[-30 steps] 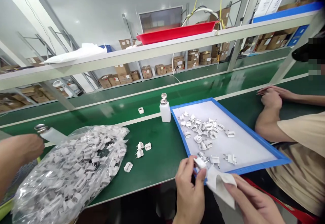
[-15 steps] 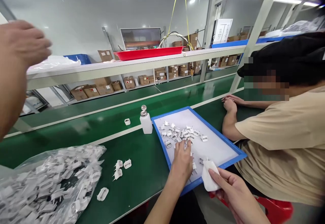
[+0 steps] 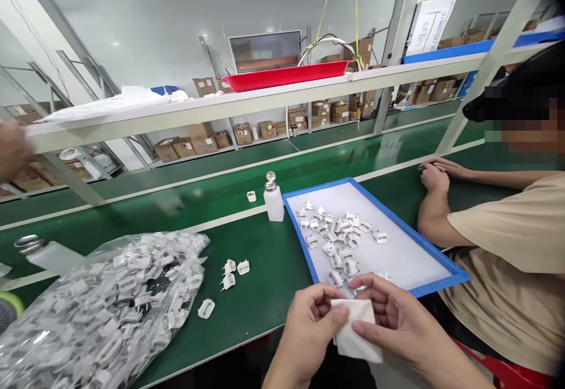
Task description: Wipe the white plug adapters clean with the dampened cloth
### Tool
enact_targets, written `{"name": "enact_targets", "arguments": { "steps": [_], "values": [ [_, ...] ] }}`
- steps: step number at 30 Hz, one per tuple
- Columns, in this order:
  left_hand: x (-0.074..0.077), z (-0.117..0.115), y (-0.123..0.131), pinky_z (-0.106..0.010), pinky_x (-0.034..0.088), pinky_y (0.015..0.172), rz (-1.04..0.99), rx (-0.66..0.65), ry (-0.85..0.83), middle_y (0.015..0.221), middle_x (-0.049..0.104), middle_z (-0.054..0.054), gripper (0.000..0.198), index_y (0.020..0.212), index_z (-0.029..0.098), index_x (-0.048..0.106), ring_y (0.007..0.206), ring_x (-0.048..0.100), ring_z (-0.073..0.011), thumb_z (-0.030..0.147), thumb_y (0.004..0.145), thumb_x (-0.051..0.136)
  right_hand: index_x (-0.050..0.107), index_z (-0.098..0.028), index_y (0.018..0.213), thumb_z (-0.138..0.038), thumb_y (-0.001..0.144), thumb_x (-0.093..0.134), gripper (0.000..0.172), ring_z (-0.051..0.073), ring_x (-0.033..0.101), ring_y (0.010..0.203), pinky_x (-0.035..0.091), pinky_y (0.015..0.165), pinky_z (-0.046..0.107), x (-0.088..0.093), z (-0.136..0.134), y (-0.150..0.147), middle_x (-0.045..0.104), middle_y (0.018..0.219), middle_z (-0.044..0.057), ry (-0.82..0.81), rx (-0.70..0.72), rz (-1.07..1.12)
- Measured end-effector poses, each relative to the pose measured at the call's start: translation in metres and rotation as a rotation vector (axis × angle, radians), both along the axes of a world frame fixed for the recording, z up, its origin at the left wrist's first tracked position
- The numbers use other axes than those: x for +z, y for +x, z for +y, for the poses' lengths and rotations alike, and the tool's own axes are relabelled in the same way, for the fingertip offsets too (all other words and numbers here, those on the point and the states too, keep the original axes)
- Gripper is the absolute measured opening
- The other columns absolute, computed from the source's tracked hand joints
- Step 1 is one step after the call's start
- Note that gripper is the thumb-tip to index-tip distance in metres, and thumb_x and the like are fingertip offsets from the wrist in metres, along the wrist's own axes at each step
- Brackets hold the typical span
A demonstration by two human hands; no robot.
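My left hand [image 3: 313,321] and my right hand [image 3: 399,318] meet at the near edge of a blue-rimmed white tray [image 3: 408,253]. Between them is a folded white cloth [image 3: 358,342], pinched by thumb and fingers on both sides. Whether a plug piece is inside the cloth is hidden. Past my fingers, many small white two-pin plug housings [image 3: 342,230] lie loosely piled in the tray. To the left, several more plug housings [image 3: 228,282] sit on the green table. A clear plastic bag [image 3: 119,295] full of the same pieces spreads across the table's left side.
A white pump bottle [image 3: 274,200] stands by the tray's left corner; another bottle [image 3: 53,253] is behind the bag. At right sits a co-worker [image 3: 507,230], hands together on the table. Another person's hand [image 3: 13,150] shows at far left. A red tray [image 3: 286,76] rests on the shelf.
My left hand has left the plug housings in the tray and come back to the cloth in my right hand. The other person's hand at left has lowered. The view has turned left.
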State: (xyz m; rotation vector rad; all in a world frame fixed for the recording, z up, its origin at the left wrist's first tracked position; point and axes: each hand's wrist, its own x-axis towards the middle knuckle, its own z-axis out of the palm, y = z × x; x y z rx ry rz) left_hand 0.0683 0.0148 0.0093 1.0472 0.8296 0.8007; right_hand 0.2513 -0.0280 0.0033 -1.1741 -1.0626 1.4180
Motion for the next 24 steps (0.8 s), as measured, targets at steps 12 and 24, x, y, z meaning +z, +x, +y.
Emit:
{"name": "enact_targets", "arguments": {
  "steps": [12,24],
  "values": [
    [-0.009,-0.010,-0.018,-0.026,0.051,0.068,-0.333,0.203,-0.136,0.083,0.073,-0.006,0.040,0.088,0.016,0.067,0.073,0.066,-0.0160,0.033,0.065,0.095,0.081,-0.023,0.101,-0.049,0.073,0.088,0.039,0.024,0.065,0.093,0.050,0.088,0.032,0.001,-0.001,-0.044,0.074,0.093,0.006,-0.104,-0.146,0.287],
    [-0.033,-0.006,-0.037,-0.027,0.052,0.074,-0.285,0.338,-0.048,0.085,0.077,-0.010,0.042,0.099,0.015,0.075,0.080,0.071,-0.0201,0.049,0.077,0.086,0.079,-0.020,0.097,-0.053,0.067,0.091,0.046,0.025,0.069,0.088,0.057,0.084,0.036,-0.016,0.015,-0.078,0.073,0.087,0.007,-0.171,-0.204,0.301]
  ]
}}
